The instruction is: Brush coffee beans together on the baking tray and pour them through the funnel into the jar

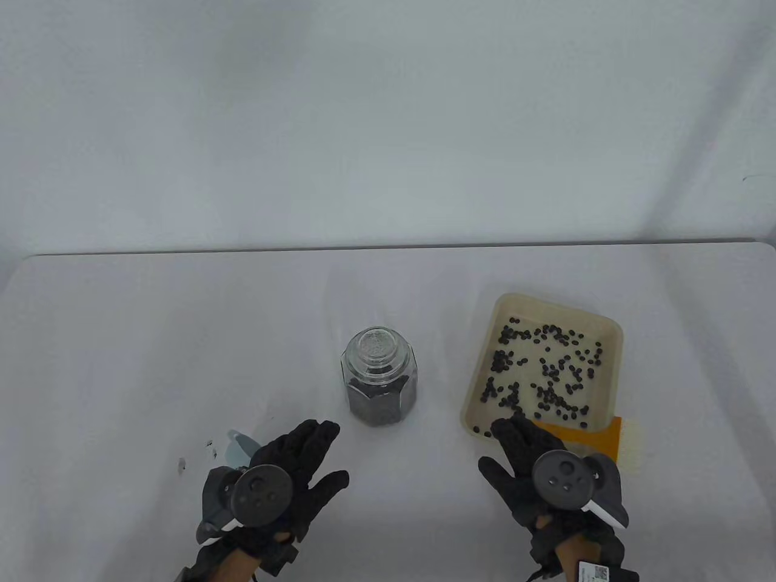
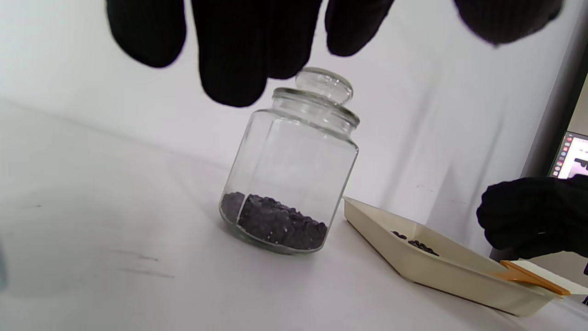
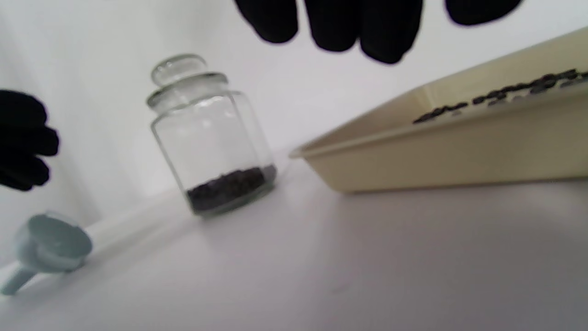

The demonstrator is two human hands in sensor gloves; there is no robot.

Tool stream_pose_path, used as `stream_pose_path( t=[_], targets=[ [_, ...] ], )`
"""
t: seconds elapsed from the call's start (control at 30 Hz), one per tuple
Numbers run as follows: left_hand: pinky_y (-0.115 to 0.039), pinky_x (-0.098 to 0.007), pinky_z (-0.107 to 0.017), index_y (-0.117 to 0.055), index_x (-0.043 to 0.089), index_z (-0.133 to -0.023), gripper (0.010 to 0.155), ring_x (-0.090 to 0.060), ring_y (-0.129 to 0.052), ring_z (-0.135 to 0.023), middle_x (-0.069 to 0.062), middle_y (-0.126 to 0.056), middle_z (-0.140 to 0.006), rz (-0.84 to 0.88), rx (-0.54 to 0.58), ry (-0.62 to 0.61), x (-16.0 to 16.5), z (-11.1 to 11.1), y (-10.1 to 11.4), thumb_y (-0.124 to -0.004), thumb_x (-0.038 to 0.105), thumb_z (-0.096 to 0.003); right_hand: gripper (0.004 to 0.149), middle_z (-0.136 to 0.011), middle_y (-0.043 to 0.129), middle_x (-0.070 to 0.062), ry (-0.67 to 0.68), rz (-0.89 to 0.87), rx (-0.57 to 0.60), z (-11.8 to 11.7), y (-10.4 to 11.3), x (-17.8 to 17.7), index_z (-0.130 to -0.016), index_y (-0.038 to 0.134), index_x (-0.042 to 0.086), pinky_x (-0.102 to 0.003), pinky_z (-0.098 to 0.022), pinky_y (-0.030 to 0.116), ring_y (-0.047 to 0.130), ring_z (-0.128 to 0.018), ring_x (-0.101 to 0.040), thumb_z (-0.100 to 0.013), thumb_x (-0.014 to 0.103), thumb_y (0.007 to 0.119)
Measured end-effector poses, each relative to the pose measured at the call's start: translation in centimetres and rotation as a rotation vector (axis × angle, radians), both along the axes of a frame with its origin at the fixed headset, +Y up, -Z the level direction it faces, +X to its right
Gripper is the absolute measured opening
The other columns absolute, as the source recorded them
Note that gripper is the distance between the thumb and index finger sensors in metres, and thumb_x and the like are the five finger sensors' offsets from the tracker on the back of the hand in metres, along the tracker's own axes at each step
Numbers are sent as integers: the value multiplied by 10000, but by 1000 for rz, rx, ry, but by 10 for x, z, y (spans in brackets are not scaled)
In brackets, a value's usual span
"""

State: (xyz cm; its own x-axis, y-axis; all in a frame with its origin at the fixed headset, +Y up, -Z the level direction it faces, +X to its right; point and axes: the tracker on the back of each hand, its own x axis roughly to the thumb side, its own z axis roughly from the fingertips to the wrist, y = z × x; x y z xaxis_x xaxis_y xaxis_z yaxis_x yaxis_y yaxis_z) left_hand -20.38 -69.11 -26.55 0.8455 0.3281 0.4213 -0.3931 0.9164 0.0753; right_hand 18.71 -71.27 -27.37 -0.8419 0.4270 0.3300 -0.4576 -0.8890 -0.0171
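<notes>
A cream baking tray (image 1: pixel 612 330) (image 2: pixel 441 271) (image 3: pixel 459 156) lies at the right with coffee beans (image 1: pixel 545 370) scattered over its floor. A glass jar (image 1: pixel 380 385) (image 2: pixel 294 184) (image 3: pixel 211 142) with its glass lid on stands mid-table, a layer of beans at its bottom. A pale blue funnel (image 1: pixel 237 444) (image 3: pixel 46 246) lies on its side by my left hand (image 1: pixel 297 461), which hovers open near the jar, holding nothing. An orange-handled brush (image 1: pixel 597 433) (image 2: pixel 533 276) lies at the tray's near edge. My right hand (image 1: pixel 521 445) is open, its fingertips over the tray's near rim.
A few stray beans (image 1: pixel 209 448) lie on the white table left of the funnel. The table's far edge meets a white backdrop. A monitor (image 2: pixel 572 156) shows at the far right of the left wrist view.
</notes>
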Motion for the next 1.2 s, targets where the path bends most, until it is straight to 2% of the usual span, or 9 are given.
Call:
stream_pose_path(
  t=[1.2],
  targets=[
    [-741,-581,-636,-577,321,-1058,769,-257,-942,-822,-67,-722,-1053,9,13,73,-8,3,3,-629,728,-408,770,-1058,591,-268,14,-15,27,1,0,0,-1042,558,123,-754,-574,551,683,-880,-523,-499,669,543]
  ],
)
